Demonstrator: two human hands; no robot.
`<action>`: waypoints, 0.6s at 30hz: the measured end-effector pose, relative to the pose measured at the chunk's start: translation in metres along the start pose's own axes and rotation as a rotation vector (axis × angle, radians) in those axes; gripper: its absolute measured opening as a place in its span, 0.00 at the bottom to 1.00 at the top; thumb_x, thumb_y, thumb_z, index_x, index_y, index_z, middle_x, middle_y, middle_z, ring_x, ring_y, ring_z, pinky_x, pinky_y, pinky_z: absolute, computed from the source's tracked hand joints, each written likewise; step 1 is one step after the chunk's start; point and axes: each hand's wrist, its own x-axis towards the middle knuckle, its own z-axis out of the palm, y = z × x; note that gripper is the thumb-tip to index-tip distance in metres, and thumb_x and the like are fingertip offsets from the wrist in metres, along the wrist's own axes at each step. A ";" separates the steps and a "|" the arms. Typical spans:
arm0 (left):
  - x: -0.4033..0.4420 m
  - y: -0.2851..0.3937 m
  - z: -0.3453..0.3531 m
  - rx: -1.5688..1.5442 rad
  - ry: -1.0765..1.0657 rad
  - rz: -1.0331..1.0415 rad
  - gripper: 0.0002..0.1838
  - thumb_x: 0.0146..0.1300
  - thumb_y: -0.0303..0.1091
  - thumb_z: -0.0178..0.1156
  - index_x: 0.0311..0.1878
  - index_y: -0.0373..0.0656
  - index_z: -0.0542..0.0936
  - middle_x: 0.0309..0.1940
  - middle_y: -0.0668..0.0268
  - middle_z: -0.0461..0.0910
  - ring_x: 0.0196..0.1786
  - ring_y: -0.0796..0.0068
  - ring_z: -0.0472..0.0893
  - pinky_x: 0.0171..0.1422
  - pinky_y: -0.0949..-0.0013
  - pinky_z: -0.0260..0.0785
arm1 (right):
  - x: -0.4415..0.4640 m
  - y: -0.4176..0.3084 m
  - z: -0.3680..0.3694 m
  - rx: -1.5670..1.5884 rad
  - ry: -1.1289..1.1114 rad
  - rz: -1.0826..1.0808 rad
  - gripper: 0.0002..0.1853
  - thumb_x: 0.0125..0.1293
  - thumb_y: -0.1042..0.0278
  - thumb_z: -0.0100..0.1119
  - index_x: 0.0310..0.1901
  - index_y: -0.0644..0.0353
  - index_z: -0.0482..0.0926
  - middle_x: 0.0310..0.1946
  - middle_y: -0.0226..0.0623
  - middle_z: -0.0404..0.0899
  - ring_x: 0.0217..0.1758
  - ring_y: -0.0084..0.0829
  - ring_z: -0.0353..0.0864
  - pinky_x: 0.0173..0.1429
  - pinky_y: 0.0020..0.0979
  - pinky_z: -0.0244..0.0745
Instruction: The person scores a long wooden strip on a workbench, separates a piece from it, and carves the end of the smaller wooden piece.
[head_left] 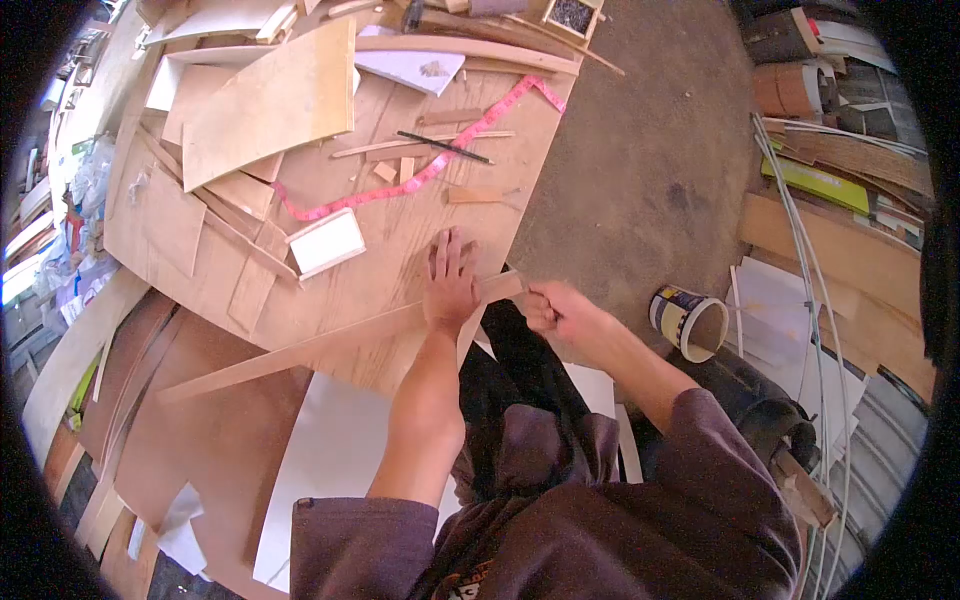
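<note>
A long, thin wooden strip [330,343] runs slantwise across the near corner of the workbench [400,362], its left part sticking out past the edge. My left hand [452,278] lies over the strip close to its right end, fingers stretched forward on the bench top. Just beyond that end, my right hand [560,308] is closed in a fist. Whatever it grips is too small or hidden to name. Beyond my left hand lie a small white-faced block [328,244], a pink measuring tape [400,192] and a dark pencil [445,147].
A large plywood piece [275,105] and several offcuts cover the bench's far left. On the floor to the right, a paint bucket [688,322] lies tipped. Thin white rods [800,235] and stacked boards line the right side. A brown sheet [190,430] leans at the lower left.
</note>
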 end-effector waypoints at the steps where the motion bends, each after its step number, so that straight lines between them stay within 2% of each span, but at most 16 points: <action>1: 0.004 -0.001 0.001 -0.013 0.035 0.004 0.29 0.56 0.40 0.53 0.64 0.51 0.65 0.71 0.57 0.51 0.74 0.57 0.48 0.74 0.48 0.43 | -0.009 -0.003 0.003 -0.026 -0.002 -0.002 0.14 0.70 0.64 0.39 0.24 0.53 0.63 0.10 0.24 0.53 0.08 0.20 0.53 0.09 0.24 0.44; 5: 0.006 0.001 -0.002 0.024 0.027 0.002 0.29 0.56 0.40 0.53 0.64 0.51 0.66 0.71 0.57 0.51 0.74 0.57 0.48 0.73 0.48 0.43 | 0.023 -0.006 0.003 -0.032 0.012 -0.005 0.14 0.70 0.66 0.37 0.23 0.52 0.62 0.09 0.22 0.54 0.07 0.19 0.53 0.10 0.25 0.46; 7: 0.003 0.001 -0.002 0.041 -0.016 -0.010 0.29 0.56 0.40 0.53 0.64 0.51 0.66 0.72 0.57 0.50 0.74 0.57 0.48 0.74 0.48 0.43 | 0.047 -0.003 0.019 -0.055 0.172 -0.046 0.15 0.71 0.64 0.37 0.23 0.52 0.62 0.09 0.21 0.52 0.07 0.19 0.53 0.10 0.25 0.46; 8: 0.002 0.000 -0.001 0.043 -0.016 -0.007 0.29 0.56 0.40 0.53 0.64 0.51 0.66 0.72 0.57 0.50 0.74 0.57 0.48 0.74 0.48 0.43 | 0.050 -0.001 0.014 -0.052 0.171 -0.047 0.15 0.71 0.64 0.37 0.23 0.52 0.62 0.09 0.21 0.52 0.07 0.19 0.53 0.10 0.25 0.46; 11: 0.006 0.000 0.004 0.024 -0.006 -0.022 0.30 0.56 0.40 0.53 0.64 0.51 0.65 0.72 0.57 0.50 0.74 0.57 0.48 0.74 0.48 0.42 | 0.030 0.001 -0.006 0.061 0.118 -0.015 0.16 0.71 0.62 0.38 0.24 0.52 0.63 0.09 0.22 0.54 0.07 0.19 0.53 0.10 0.26 0.46; 13: 0.001 0.001 -0.002 0.036 -0.006 -0.003 0.30 0.56 0.40 0.52 0.65 0.51 0.65 0.72 0.57 0.50 0.74 0.58 0.48 0.74 0.49 0.42 | -0.017 0.016 -0.001 0.035 -0.023 -0.053 0.15 0.71 0.60 0.40 0.25 0.52 0.64 0.10 0.22 0.56 0.07 0.19 0.53 0.09 0.26 0.46; 14: 0.002 0.003 -0.001 0.035 0.000 0.001 0.30 0.56 0.40 0.52 0.65 0.51 0.65 0.72 0.57 0.50 0.74 0.58 0.48 0.74 0.49 0.42 | -0.025 0.018 0.006 0.022 0.027 -0.045 0.18 0.71 0.64 0.40 0.20 0.52 0.59 0.08 0.24 0.53 0.08 0.21 0.53 0.11 0.25 0.46; 17: 0.004 -0.002 -0.002 0.088 0.061 0.027 0.30 0.56 0.40 0.53 0.65 0.51 0.65 0.72 0.57 0.50 0.74 0.58 0.48 0.74 0.49 0.42 | 0.006 0.022 0.015 -0.094 0.131 -0.179 0.18 0.71 0.65 0.38 0.20 0.52 0.59 0.09 0.23 0.53 0.08 0.20 0.52 0.12 0.24 0.45; 18: 0.001 0.001 -0.001 0.057 0.024 0.003 0.30 0.56 0.40 0.53 0.65 0.52 0.65 0.72 0.57 0.50 0.74 0.58 0.48 0.74 0.49 0.42 | 0.037 0.016 -0.001 0.143 0.071 -0.080 0.16 0.71 0.66 0.37 0.22 0.52 0.59 0.10 0.22 0.53 0.09 0.20 0.51 0.12 0.23 0.45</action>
